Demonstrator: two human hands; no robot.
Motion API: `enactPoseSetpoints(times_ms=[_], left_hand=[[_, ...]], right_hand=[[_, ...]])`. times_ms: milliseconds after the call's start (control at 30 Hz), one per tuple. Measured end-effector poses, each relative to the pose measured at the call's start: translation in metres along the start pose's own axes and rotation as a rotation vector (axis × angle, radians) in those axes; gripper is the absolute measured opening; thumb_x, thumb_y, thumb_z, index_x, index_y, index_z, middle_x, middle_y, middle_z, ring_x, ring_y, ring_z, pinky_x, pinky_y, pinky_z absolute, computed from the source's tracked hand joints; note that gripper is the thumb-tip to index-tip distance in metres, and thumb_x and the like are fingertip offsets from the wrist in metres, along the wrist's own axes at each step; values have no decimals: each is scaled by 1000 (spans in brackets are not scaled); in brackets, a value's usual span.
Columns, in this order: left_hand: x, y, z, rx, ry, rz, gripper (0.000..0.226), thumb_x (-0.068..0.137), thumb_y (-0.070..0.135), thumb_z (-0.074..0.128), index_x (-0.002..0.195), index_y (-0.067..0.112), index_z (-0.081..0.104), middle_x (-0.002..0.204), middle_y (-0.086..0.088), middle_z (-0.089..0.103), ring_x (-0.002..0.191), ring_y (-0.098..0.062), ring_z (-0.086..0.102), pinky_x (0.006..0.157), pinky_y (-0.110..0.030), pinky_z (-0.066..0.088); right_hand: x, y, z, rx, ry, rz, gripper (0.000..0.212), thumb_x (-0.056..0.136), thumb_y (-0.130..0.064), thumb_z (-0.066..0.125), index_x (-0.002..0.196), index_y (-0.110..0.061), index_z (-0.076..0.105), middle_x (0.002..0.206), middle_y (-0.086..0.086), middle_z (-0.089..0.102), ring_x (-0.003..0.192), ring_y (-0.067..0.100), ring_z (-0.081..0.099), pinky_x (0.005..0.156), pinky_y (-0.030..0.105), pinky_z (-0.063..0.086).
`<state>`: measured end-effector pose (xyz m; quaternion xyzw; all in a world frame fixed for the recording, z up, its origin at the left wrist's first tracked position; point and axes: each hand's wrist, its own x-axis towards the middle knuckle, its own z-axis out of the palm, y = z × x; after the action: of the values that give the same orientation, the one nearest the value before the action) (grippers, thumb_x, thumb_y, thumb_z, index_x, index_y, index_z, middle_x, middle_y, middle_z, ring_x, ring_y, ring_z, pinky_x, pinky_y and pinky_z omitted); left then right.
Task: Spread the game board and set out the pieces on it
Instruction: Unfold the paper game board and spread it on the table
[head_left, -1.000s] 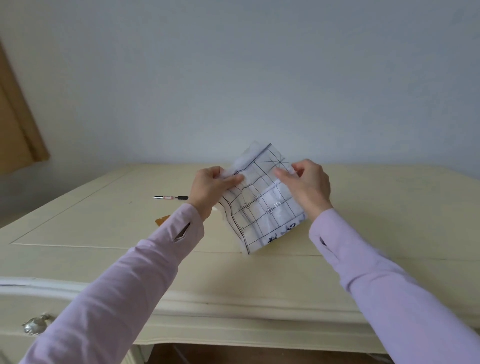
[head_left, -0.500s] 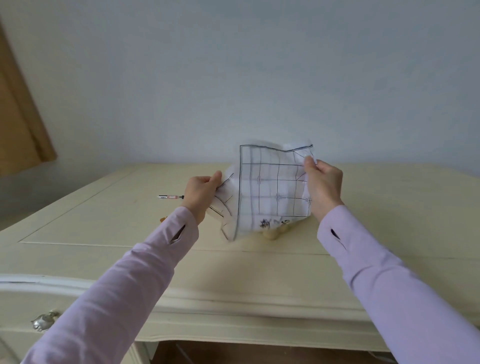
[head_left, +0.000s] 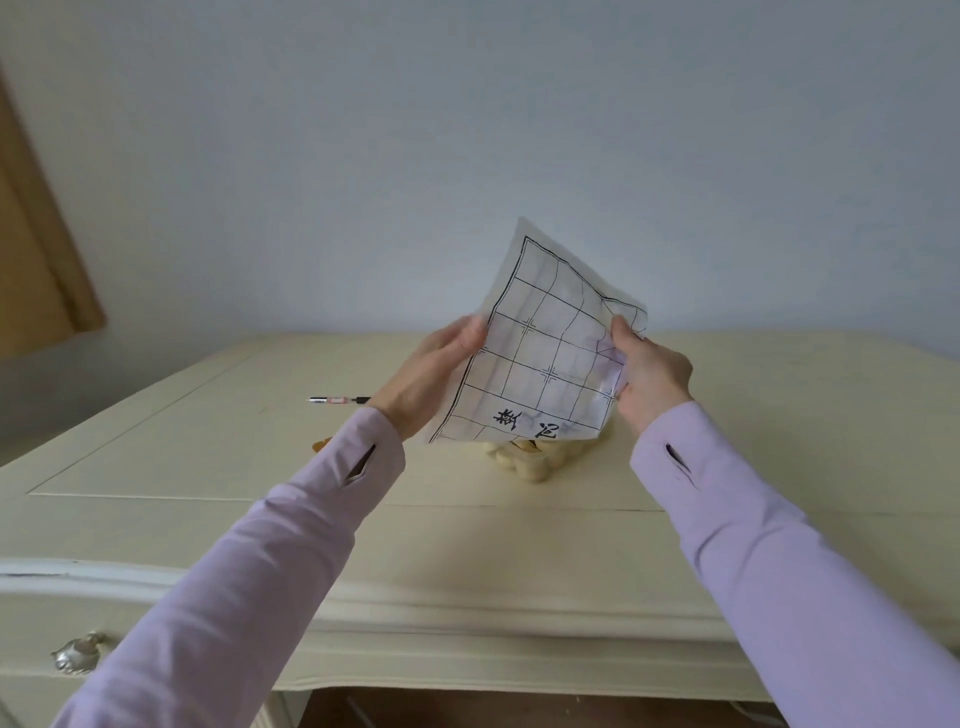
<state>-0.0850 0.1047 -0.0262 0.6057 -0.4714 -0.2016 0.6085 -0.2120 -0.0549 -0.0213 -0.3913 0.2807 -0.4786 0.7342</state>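
Two hands were on the paper xiangqi board (head_left: 545, 358) at this point, and it was up in the air above the desk (head_left: 208, 467), not lying on it. My left hand (head_left: 426, 384) pinched the left edge, thumb on the printed side and the rest behind. My right hand (head_left: 649, 379) had its fingers (head_left: 621, 332) curled round the right edge, where a flap looked doubled over.

What changed: a second earlier the sheet was a small folded packet I was picking at with both hands. Half a second earlier one fold had come open and it hung roughly square to the camera. Now it was tipped, with one corner pointing up at the wall. Two brush characters ran along the bottom edge, which I took for the river line, so I'd guess only about half the board was out. There were still folds to go before it could lie flat.

The pieces (head_left: 535, 462) sat in a pale heap on the desk right under the sheet's lower edge, partly hidden by it. I couldn't tell if they were bagged. I reckoned the board would have to land beside them, or the heap get shifted first. A pen (head_left: 337, 400) lay off to the left, past my left wrist, out of the way.
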Motion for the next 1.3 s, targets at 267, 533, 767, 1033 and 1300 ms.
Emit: enactPoseSetpoints(times_ms=[267, 533, 767, 1033, 1300], left_hand=[[9, 4, 11, 116, 266, 50, 15, 83, 11, 71, 69, 12, 65, 55, 9, 63, 54, -5, 59, 59, -18, 49], [11, 11, 20, 64, 53, -27, 20, 96, 8, 52, 79, 0, 60, 62, 3, 62, 55, -5, 57, 58, -15, 46], [17, 16, 18, 147, 198, 14, 31, 91, 16, 60, 60, 20, 64, 57, 8, 54, 53, -7, 46, 57, -16, 38], [13, 22, -16, 68, 401, 343, 22, 95, 3, 50, 94, 16, 67, 85, 16, 70, 93, 0, 61, 93, -16, 42], [-18, 3, -20, 2, 24, 156, 15, 75, 13, 63, 80, 14, 77, 96, -2, 74, 107, -21, 63, 107, -39, 38]], right_hand=[[3, -10, -6, 130, -360, 305, 69, 93, -63, 22, 123, -13, 59, 138, 12, 52, 133, 31, 44, 117, 42, 19], [-19, 5, 19, -350, -857, 281, 24, 97, -18, 45, 106, -1, 59, 92, 16, 60, 76, 26, 59, 70, 35, 53], [-13, -9, 20, -328, -516, 64, 16, 80, 6, 60, 92, -3, 65, 84, 17, 66, 81, 31, 60, 78, 46, 52], [5, -35, -4, 218, -319, -76, 16, 97, -9, 50, 81, -8, 52, 83, 5, 61, 86, 15, 64, 90, 27, 51], [13, -40, -44, 222, -105, 32, 33, 92, -40, 54, 74, -13, 48, 84, 4, 51, 81, 19, 60, 85, 31, 50]])
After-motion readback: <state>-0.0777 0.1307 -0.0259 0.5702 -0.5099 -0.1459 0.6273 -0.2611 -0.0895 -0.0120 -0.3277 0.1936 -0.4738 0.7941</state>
